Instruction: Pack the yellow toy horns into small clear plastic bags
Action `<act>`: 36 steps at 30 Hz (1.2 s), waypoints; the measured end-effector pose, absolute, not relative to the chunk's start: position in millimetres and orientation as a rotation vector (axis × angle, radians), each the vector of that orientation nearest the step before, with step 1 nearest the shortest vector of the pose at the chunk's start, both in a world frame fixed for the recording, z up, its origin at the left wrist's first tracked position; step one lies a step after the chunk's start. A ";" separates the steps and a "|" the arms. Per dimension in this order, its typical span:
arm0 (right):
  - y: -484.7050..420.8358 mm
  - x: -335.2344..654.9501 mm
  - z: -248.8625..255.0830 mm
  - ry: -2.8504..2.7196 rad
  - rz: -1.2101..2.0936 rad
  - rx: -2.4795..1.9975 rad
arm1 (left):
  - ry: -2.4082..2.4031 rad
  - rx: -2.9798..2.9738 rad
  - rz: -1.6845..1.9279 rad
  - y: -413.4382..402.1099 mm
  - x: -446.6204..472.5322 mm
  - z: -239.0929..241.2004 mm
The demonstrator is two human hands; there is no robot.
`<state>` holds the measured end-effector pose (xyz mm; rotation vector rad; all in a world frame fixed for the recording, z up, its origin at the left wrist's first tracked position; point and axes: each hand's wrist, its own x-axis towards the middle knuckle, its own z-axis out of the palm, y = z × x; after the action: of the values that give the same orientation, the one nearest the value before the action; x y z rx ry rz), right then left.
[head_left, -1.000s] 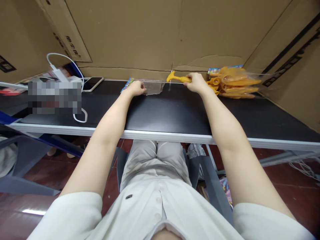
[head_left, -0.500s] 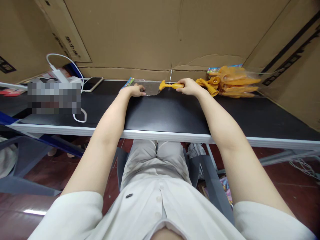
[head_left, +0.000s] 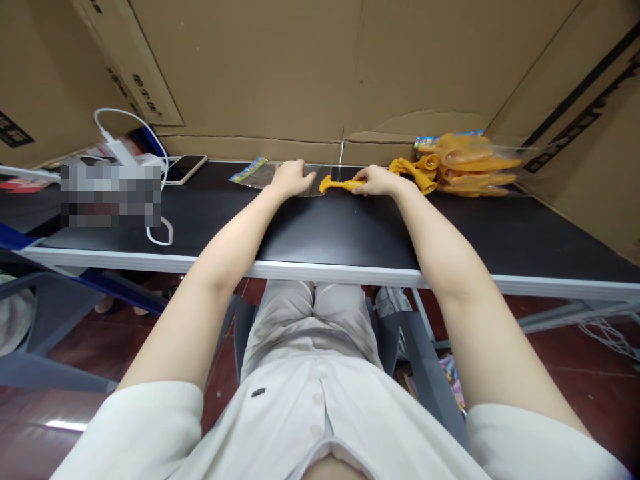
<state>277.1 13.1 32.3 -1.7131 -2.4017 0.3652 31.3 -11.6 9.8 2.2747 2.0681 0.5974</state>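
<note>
Yellow toy hammer, judged light, stiff, somewhat slippery plastic best taken by its handle, is above the black table, handle grasped by right hand; left hand covers clear bag, grip indeterminable

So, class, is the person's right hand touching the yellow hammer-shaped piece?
Touching: the head view shows the right hand gripping one end of the yellow hammer-shaped piece, with no gap between them.
</note>
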 end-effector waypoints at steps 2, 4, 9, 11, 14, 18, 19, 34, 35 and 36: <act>12.8 276.6 32.3 -2.406 0.349 -1.714 | 2.071 2.302 0.540 -15.6 43.2 7.2; 12.3 275.7 32.3 -2.404 0.327 -1.711 | 2.078 2.311 0.453 -18.0 49.3 4.1; 12.4 272.1 31.6 -2.360 0.211 -1.643 | 2.014 2.462 0.462 -18.2 50.8 -1.3; 11.5 269.7 32.2 -2.336 0.173 -1.606 | 1.971 2.549 0.514 -18.3 52.5 -2.3; 7.1 263.7 34.1 -2.330 0.154 -1.559 | 1.896 2.638 0.560 -18.7 58.7 -5.1; -0.1 250.7 31.5 -2.347 0.148 -1.493 | 1.736 2.770 0.670 -16.9 68.2 -14.5; -1.1 247.2 29.4 -2.346 0.151 -1.475 | 1.696 2.799 0.694 -16.2 70.0 -16.7; 1.2 234.3 14.0 -2.358 0.270 -1.484 | 2.382 1.727 0.892 0.7 -25.3 13.0; 0.6 233.7 14.2 -2.357 0.268 -1.482 | 2.378 1.685 0.898 5.5 -34.0 8.9; -0.1 233.2 14.6 -2.356 0.265 -1.482 | 2.362 1.653 0.893 10.5 -41.1 4.7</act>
<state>233.2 -0.1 14.6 -1.4820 -2.3560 0.2651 -41.1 10.5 4.7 1.6529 2.3620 0.8928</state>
